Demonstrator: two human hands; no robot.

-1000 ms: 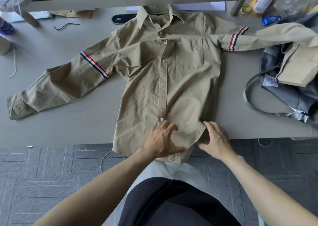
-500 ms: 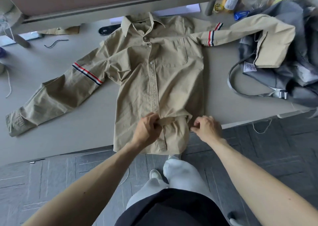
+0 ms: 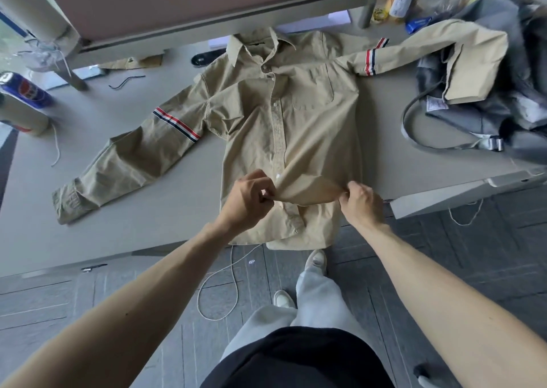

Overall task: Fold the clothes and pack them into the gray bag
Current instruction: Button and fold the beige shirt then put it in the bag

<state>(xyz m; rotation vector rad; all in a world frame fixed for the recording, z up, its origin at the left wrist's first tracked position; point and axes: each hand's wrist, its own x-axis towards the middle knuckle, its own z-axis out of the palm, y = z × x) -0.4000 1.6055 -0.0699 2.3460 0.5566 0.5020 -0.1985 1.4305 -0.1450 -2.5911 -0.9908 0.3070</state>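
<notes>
You have on the tabletop [image 3: 118, 234] one khaki shirt [image 3: 296, 127], one gray bag [image 3: 488, 115] and one blue can [image 3: 26, 90]. You see two hands, the left hand [image 3: 248, 201] and the right hand [image 3: 362, 202], and two shoes [image 3: 316, 262].

Khaki shirt [image 3: 284, 127] flat beside gray bag [image 3: 485, 115]

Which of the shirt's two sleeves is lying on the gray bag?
The right-hand sleeve: its cuff rests on the gray bag, while the other sleeve lies on the table.
</notes>
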